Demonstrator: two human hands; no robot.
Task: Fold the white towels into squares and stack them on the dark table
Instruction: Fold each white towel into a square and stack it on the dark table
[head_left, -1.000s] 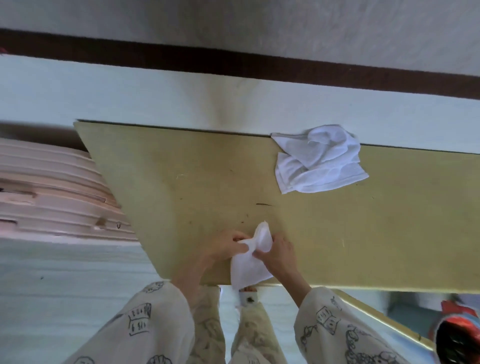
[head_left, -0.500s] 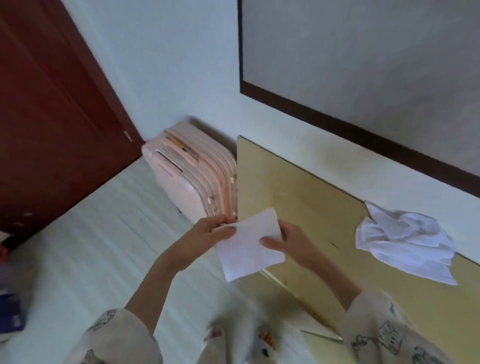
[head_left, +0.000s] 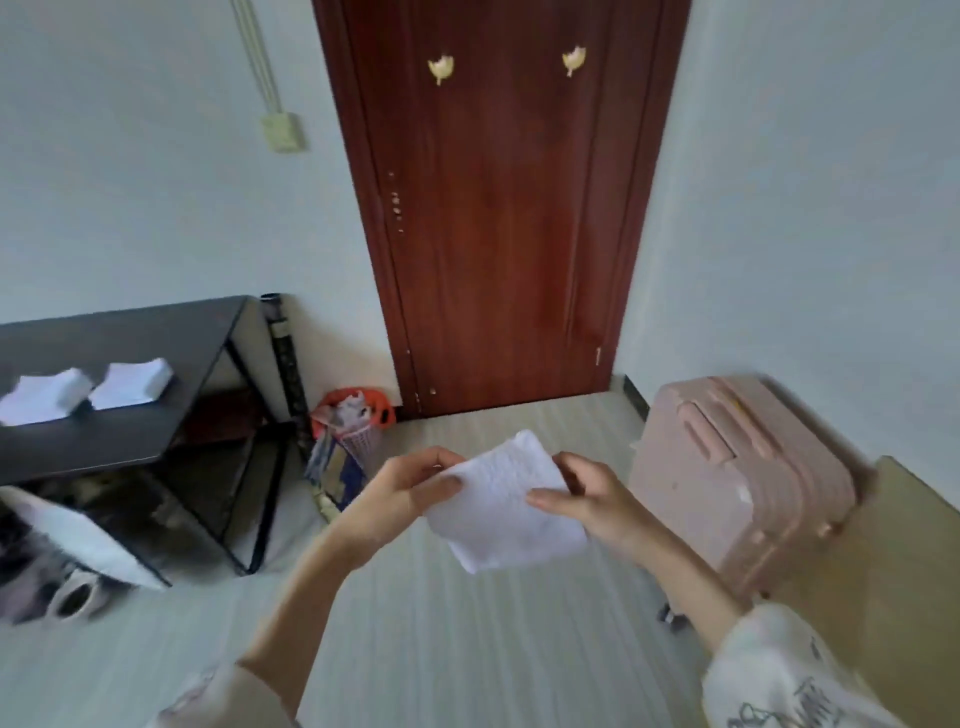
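White and folded to a square, the towel (head_left: 506, 501) hung in mid-air above the pale floor (head_left: 467, 649), pinched at its left edge by the left hand (head_left: 400, 493) and at its right edge by the right hand (head_left: 587, 499). Two stacks of folded towels (head_left: 88, 389) sat side by side on the dark table (head_left: 130, 332) at far left, well apart from the hands. A pink suitcase (head_left: 737, 478) stood at right.

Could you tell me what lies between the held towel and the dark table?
In the head view, only bare floor separates the towel from the table; an orange bag sits farther back.
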